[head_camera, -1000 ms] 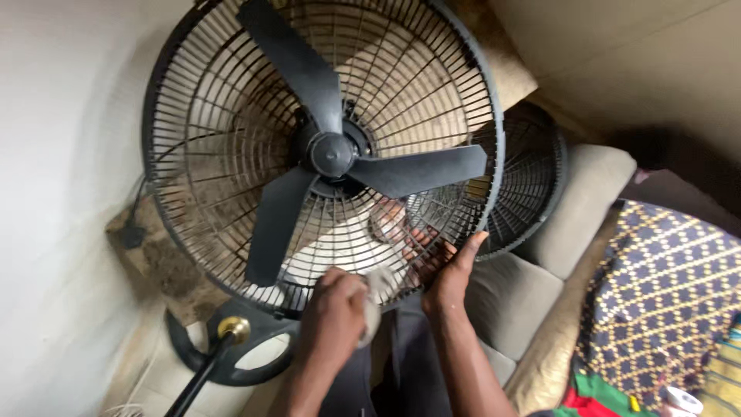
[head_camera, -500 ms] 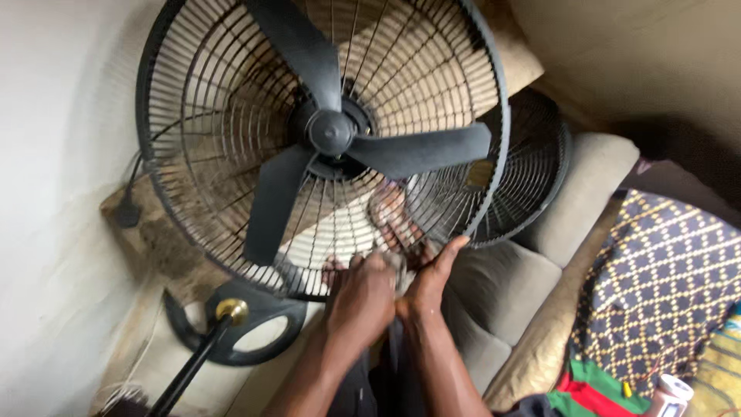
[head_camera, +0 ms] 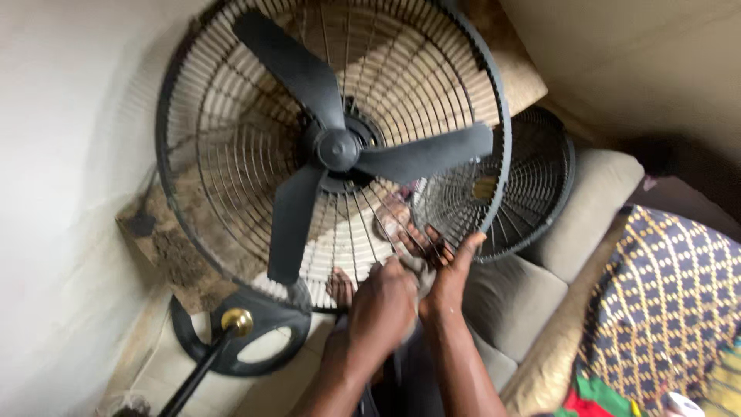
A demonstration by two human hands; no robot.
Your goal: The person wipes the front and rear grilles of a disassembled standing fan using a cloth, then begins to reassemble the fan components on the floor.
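Note:
A black fan with three blades stands in its dusty rear wire grille, the front left open. Both my hands are at the grille's lower right rim. My left hand is curled against the lower wires, and a bit of pale cloth shows between the hands. My right hand grips the rim, with its thumb in front and its fingers behind the wires. Bare toes show through the grille below the blades.
A second round black grille leans on the grey sofa cushions behind the fan. The fan's round base, with a brass knob and a black pole, lies at lower left. A white wall is on the left and patterned fabric on the right.
The view has shifted, so the fan sits further right and higher. My hands have come together at the lower right rim, the left one moving up beside the right.

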